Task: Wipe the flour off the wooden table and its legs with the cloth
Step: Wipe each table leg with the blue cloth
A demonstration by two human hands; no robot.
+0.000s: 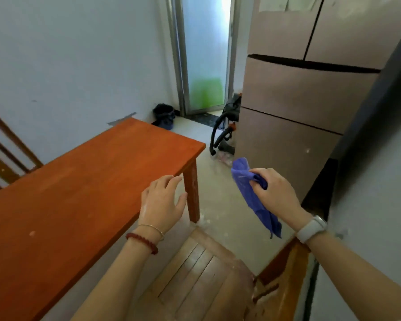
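1. At the far left a wooden chair back (0,149) stands against the pale wall, just beyond the far long edge of the table.
2. The wooden table (83,181) fills the left half of the view, its red-brown top running away toward the wall. Faint whitish smears lie on the top, and a small pale spot (32,233) sits near its near end.
3. The left hand (161,202) is held over the table's near edge, fingers spread and relaxed, gripping nothing; whether the fingertips touch the wood cannot be told. White dust clings to the side of the hand. A beaded bracelet (144,242) and a thin bangle circle that wrist.
4. Just right of the left hand the table leg (193,193) drops to the floor, pale dust streaking its face and white powder scattered at its foot.
5. Below, between the two forearms, is the slatted seat of a second wooden chair (199,274), dusted with white toward its right side.
6. The blue cloth (248,188) is clear of the table, in the air to the right of the leg. It is bunched at the top and hangs down in a long tail.
7. The right hand (276,193) grips the cloth, fingers and thumb curled round its bunched part. A pale watch (311,228) sits on that wrist.
8. Farther back stand a dark bin (164,115), a vacuum hose (220,135) and a tall brown fridge (299,100).
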